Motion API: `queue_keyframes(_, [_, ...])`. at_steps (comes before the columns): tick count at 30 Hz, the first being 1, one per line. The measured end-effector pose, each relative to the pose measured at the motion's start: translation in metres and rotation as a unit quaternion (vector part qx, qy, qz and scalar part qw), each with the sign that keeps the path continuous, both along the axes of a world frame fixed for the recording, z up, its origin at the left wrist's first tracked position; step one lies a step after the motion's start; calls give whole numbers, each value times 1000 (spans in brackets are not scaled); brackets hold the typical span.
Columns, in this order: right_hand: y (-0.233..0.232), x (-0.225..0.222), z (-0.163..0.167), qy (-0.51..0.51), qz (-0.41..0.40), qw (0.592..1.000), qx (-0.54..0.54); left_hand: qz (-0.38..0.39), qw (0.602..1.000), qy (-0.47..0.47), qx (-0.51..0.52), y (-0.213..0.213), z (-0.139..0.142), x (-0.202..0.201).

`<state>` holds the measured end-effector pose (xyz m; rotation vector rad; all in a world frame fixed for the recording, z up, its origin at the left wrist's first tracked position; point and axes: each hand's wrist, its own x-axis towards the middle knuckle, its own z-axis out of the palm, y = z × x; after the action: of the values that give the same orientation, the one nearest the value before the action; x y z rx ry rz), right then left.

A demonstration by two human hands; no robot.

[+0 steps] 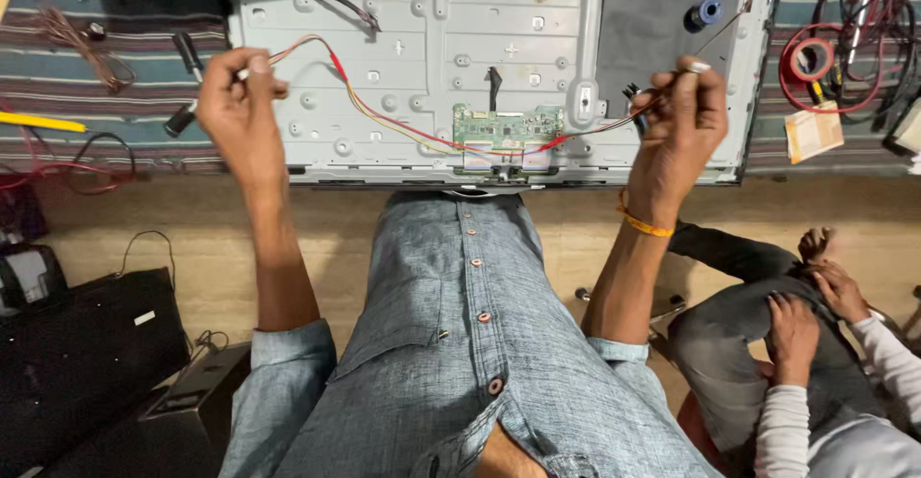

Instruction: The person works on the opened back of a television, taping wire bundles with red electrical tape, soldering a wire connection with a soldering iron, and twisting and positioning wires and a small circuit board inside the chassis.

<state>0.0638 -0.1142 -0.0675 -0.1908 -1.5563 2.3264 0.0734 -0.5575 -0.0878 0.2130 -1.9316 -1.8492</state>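
I am leaning over the grey metal back panel of a flat television (422,66) that is filling the upper middle of the frame, lying on a striped cloth (115,66). At its lower middle the small green circuit board (507,127) is sitting near the panel's bottom edge. My left hand (240,104), at upper left, is pinching the end of a bundle of thin red and yellow wires (384,118) between thumb and fingertips, closed tight on it. My right hand (683,118), at upper right, is gripping the other red lead (585,133) and a small black connector, fingers curled narrow around them. The wires are drooping down from both hands to the board, so I am judging them light, limp and easily kinked; I am holding them near the ends, by the insulation. At lower right another person's hands (815,296) are resting on their knees.
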Motion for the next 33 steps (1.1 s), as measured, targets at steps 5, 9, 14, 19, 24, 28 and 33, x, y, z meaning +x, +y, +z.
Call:
queue_keyframes(5, [-9,0,-11,-11,-8,1000,6,93,981,-9,-171,-30,-39,24])
queue_keyframes(9, [-11,-4,-9,-14,4,1000,-1,91,959,-61,-260,-47,-63,37])
queue_keyframes(14, [-32,-11,-8,-17,38,999,35,78,974,-108,-185,-29,-58,23])
queue_keyframes(19, [-50,-27,5,-16,96,987,125,-8,996,-78,-42,30,-18,16])
queue_keyframes(24, [-73,-40,24,-7,203,957,210,-53,987,-18,-150,99,29,19])
queue_keyframes(28, [-110,-31,27,-24,274,921,276,-132,977,16,-168,128,50,22])
queue_keyframes(33, [-154,-21,31,-20,294,912,286,-159,976,3,-146,106,52,11])
